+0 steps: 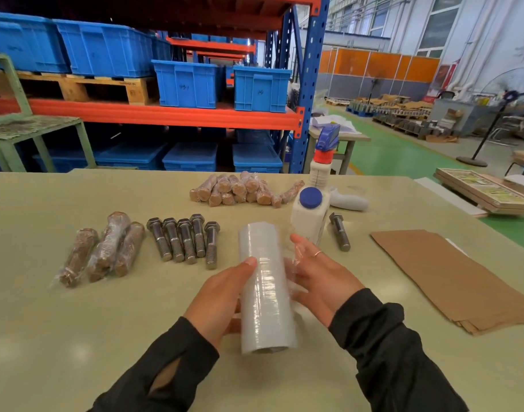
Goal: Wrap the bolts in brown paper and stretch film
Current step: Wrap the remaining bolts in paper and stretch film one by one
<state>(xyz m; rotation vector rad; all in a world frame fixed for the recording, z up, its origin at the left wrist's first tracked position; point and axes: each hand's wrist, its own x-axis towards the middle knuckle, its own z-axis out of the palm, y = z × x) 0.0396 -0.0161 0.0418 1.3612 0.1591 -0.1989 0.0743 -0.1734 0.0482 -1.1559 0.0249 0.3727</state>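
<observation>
Holding film roll (265,288) upright-ish between both hands, film step in hand. Left of the hands: three wrapped bundles (104,249), then five bare bolts (184,240) in a row, close together. Left hand (222,295) curled round roll's side, thumb on top. Right hand (320,278) fingers spread, loose film tail clinging to them, not clamped. Beyond the hands: paper-wrapped pile (242,190), bottles (311,214). Right of the hands: lone bolt (340,231), then paper stack (460,278) nearing table edge (507,230). Next, likely: freeing the film end, needing a paper-wrapped bolt. Open tabletop just below and left of the hands.
</observation>
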